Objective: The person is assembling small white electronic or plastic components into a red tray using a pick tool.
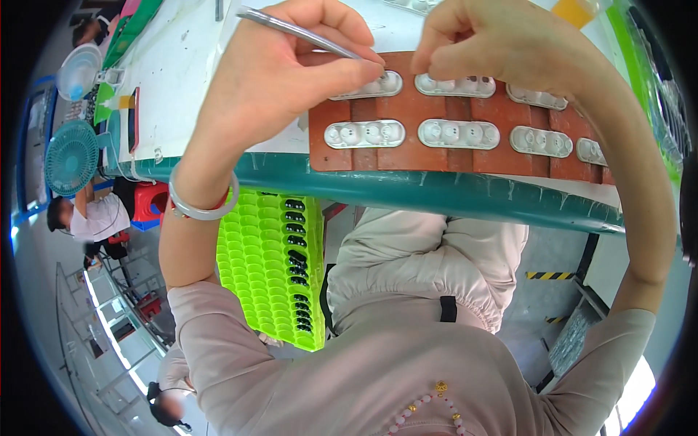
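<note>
My left hand (280,76) is closed around a slim silver metal tool (298,30), which looks like tweezers. Its fingertips are over a white oval piece (392,83) in the back row of a reddish-brown board (407,102). The fingers of my right hand (502,47) are pinched at the left end of a neighbouring white oval piece (465,88), where small dark spots show. Whatever that pinch holds is hidden. Nearer me, a row of similar pieces with round hollows includes one oval piece (363,134) and another (459,134).
The white table (276,138) has a green front edge (349,187). Below it stands a lime-green ridged tray (254,254) carrying several black parts. A teal fan (71,158) is at far left, near a seated person (91,218). A yellow-labelled container (574,11) stands back right.
</note>
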`<action>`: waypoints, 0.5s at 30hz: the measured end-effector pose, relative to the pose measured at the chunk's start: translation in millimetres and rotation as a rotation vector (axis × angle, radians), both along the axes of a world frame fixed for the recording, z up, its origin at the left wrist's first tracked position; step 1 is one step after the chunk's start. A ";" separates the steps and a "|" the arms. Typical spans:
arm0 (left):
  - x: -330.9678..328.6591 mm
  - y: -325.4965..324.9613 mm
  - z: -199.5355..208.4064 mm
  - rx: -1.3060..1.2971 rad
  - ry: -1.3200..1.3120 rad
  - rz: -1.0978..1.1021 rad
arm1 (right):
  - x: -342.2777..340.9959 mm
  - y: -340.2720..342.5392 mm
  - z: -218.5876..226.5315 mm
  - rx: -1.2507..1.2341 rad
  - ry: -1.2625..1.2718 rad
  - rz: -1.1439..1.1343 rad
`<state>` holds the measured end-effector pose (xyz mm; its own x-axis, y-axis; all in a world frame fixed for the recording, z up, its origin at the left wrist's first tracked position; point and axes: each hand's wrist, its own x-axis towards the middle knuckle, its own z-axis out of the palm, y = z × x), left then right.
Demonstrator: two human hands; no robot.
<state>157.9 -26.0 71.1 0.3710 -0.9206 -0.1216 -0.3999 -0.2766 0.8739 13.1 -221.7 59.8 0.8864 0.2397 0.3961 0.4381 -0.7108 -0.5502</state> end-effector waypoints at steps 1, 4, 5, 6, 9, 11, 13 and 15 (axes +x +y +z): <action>-0.5 0.0 0.8 0.037 -0.035 0.005 | 12.7 9.2 25.8 0.074 0.543 -0.220; -2.4 -0.3 -7.2 -0.023 -0.032 0.042 | 19.8 17.4 41.2 0.154 1.083 -0.463; -1.5 -0.3 -8.1 -0.027 -0.028 0.042 | 19.1 17.0 40.7 0.172 1.078 -0.480; -0.4 -0.4 -9.1 -0.033 0.003 0.035 | 19.5 16.1 39.7 0.168 1.082 -0.482; 1.6 -1.4 -13.3 -0.049 0.039 0.025 | 20.1 13.6 37.2 0.174 1.083 -0.460; 2.5 -1.1 -14.3 -0.056 0.041 0.029 | 20.9 14.7 38.1 0.200 1.112 -0.485; 1.0 -3.0 -13.3 -0.048 0.007 0.016 | 22.0 12.1 34.3 0.213 1.148 -0.510; -1.9 -4.1 -14.2 -0.072 0.043 0.030 | 21.8 12.1 34.3 0.228 1.182 -0.536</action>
<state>156.0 -30.1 56.9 0.3942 -0.9162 -0.0718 -0.3540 -0.2234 0.9082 34.9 -209.6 94.0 0.6869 -0.2159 -0.6939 -0.6922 -0.4852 -0.5343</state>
